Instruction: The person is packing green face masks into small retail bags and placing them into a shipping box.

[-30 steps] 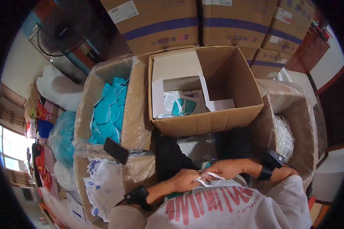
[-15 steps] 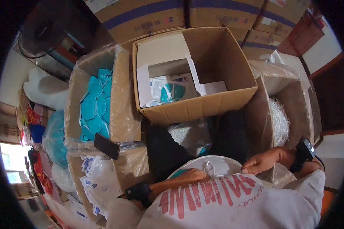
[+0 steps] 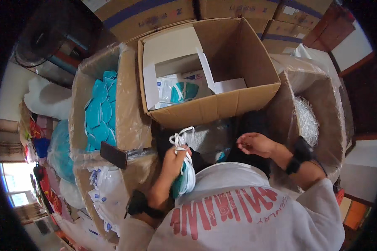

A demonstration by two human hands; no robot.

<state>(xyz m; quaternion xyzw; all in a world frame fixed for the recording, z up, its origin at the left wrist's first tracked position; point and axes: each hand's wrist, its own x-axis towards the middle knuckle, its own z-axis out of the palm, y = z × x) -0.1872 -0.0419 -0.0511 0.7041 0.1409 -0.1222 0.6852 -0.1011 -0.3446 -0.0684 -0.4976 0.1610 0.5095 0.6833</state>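
Observation:
My left hand [image 3: 171, 163] is closed around a teal face mask [image 3: 184, 180]. White ear loops bunch up above my fist, and the teal fabric hangs below it beside my shirt. Whether it is one mask or a few stacked together, I cannot tell. To the right, my right hand [image 3: 255, 144] hovers over my lap, fingers loosely bent and apart, with nothing visible in it. Ahead stands an open cardboard box [image 3: 213, 106]. Inside, a white carton [image 3: 148, 88] holds flat packets and a teal mask with white straps [image 3: 184, 92].
Teal masks [image 3: 99, 113] fill a plastic-lined box at the left; a dark phone [image 3: 113, 155] rests on its near edge. Below it, another box holds white-and-blue packets [image 3: 109, 196]. At the right, a box contains white straps [image 3: 306, 121]. Sealed cartons [image 3: 238, 9] line the back.
My left hand has risen from my lap, lifting the mask by its loops. My right hand has moved up and forward, away from my shirt. The view has shifted slightly.

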